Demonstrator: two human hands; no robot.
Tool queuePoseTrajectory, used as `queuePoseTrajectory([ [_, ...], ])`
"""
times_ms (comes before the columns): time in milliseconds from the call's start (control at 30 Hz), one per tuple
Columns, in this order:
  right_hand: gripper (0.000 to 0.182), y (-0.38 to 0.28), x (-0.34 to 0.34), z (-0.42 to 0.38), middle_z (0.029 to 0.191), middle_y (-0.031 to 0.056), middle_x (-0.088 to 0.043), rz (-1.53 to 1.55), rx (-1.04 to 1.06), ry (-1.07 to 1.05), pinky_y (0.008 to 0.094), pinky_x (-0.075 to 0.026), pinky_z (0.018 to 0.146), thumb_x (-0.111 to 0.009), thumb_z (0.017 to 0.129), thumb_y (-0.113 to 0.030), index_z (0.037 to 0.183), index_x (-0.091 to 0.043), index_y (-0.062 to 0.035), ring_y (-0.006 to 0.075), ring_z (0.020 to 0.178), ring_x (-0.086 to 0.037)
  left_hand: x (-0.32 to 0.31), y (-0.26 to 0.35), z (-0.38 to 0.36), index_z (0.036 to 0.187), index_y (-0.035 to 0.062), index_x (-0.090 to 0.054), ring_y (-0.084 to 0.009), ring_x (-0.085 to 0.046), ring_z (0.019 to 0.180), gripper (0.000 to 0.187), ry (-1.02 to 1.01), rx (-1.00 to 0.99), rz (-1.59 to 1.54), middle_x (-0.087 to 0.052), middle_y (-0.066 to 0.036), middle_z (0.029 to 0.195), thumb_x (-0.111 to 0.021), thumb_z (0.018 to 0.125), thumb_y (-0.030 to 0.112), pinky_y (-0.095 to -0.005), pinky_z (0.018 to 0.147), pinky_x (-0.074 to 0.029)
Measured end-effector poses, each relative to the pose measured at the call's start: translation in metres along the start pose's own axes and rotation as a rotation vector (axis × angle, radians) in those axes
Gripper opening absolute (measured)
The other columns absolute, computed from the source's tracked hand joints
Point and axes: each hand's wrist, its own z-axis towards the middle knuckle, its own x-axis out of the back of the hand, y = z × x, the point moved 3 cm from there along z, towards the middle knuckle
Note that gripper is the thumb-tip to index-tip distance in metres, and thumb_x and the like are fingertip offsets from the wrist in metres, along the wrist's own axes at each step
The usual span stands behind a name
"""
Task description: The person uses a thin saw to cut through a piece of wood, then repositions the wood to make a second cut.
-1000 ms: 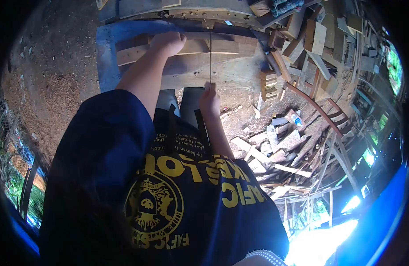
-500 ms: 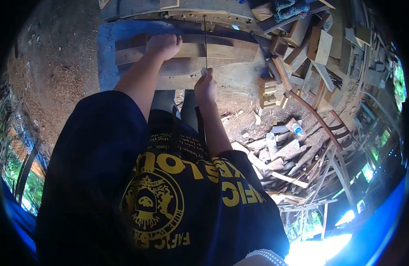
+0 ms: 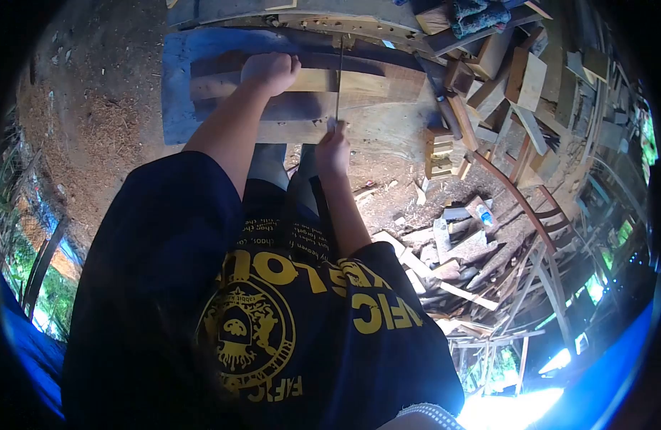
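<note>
My right hand (image 3: 333,150) is closed round the near end of a saw (image 3: 339,86), its thin blade seen edge-on and pointing away from me across the wood. Under the blade lies a curved wooden plank (image 3: 309,80), with dark and light bands of wood or shadow along it. My left hand (image 3: 271,74) is a fist resting on that plank, left of the blade, its fingers curled at the surface. Where the blade meets the wood is too fine to make out. The plank rests on a worn wooden workbench (image 3: 388,132).
At the right of the bench stand a dark long-handled tool (image 3: 445,115), stacked wood blocks (image 3: 525,77) and a slotted wooden piece (image 3: 439,154). Offcuts (image 3: 463,251) and a bottle (image 3: 485,215) lie on the ground at right. Sawdust (image 3: 116,118) covers the floor at left.
My right hand has drawn the saw a little toward my body. My left hand stays on the plank. The whole view has shifted slightly.
</note>
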Motion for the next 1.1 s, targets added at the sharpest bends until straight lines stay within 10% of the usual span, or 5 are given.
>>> queuePoseTrajectory([
  [367, 0.039, 0.003, -0.013, 0.027, 0.089, 0.0276, -0.063, -0.147, 0.030, -0.048, 0.0523, -0.051, 0.062, -0.045, 0.088, -0.009, 0.127, -0.040, -0.0024, 0.0448, 0.075, -0.063, -0.006, 0.001, -0.004, 0.073, 0.0063, -0.066, -0.0348, -0.064, 0.067, 0.048, 0.067, -0.015, 0.014, -0.066, -0.017, 0.072, -0.034, 0.092, 0.036, -0.0465, 0.067, -0.053],
  [433, 0.020, 0.021, -0.018, 0.006, 0.077, 0.0295, -0.062, -0.077, 0.003, 0.040, 0.0580, -0.047, 0.062, -0.041, 0.092, -0.012, 0.111, -0.046, -0.0092, 0.0496, 0.074, -0.060, -0.009, -0.001, 0.000, 0.073, 0.0067, -0.066, -0.0347, -0.064, 0.066, 0.046, 0.099, -0.021, 0.028, -0.065, -0.016, 0.071, -0.036, 0.092, 0.035, -0.0467, 0.066, -0.053],
  [1100, 0.019, 0.020, -0.016, -0.003, 0.082, 0.0317, -0.061, -0.029, -0.098, -0.043, 0.0588, -0.045, 0.064, -0.042, 0.092, -0.015, 0.110, -0.044, -0.0095, 0.0507, 0.080, -0.059, -0.004, 0.001, -0.003, 0.067, 0.0076, -0.067, -0.0290, -0.066, 0.065, 0.046, 0.209, -0.096, 0.040, -0.067, -0.013, 0.071, -0.037, 0.092, 0.031, -0.0424, 0.065, -0.054],
])
